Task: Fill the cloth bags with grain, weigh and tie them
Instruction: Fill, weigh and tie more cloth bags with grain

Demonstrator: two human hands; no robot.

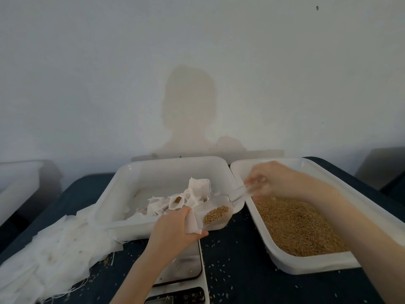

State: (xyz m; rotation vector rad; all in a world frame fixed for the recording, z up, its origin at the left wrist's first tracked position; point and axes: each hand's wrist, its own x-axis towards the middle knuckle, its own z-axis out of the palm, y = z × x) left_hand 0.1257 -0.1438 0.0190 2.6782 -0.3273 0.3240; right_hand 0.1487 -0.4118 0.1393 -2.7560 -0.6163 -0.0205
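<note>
Head view: the left hand (175, 227) grips an open cloth bag (195, 220), fingers curled round its mouth above the scale (182, 270). The right hand (269, 181), blurred, holds the handle of a clear scoop (219, 213) whose grain-filled bowl lies at the bag's mouth, beside the grain tray (306, 263).

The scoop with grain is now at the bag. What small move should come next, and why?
Probably tip the scoop further, so its grain slides into the cloth bag. The right hand holds the scoop's handle, its mouth lies at the bag that the left hand holds, and grain is still inside it.
</note>
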